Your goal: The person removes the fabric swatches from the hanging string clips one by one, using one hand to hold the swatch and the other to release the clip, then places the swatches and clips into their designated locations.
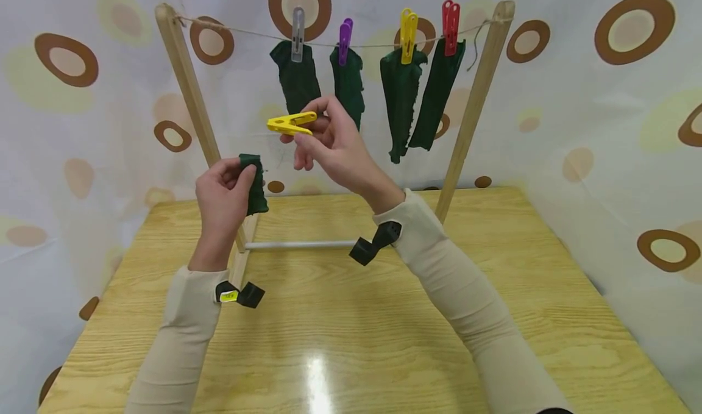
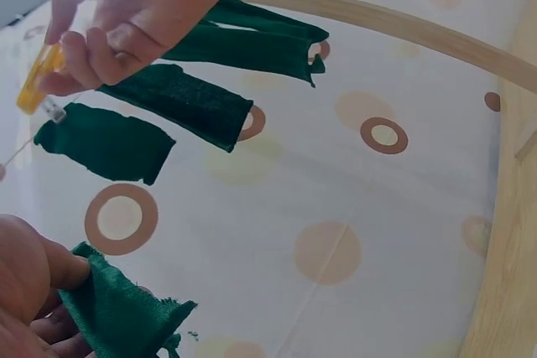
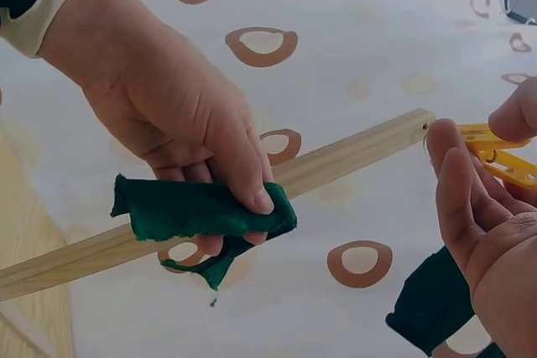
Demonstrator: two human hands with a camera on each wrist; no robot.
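Observation:
My left hand pinches a dark green cloth piece between thumb and fingers, in front of the left post; the right wrist view shows the cloth folded over, with a frayed edge. Up and to its right, my right hand holds a yellow clothespin by its handle ends, its tip pointing left. Behind that hand, more green cloth pieces hang from a string, held by a clear clothespin, a purple one, a yellow one and a red one.
The string runs between a left wooden post and a right wooden post. A pale rod joins the stand low down. The stand is on a wood-grain table, before a wall covering patterned with brown rings.

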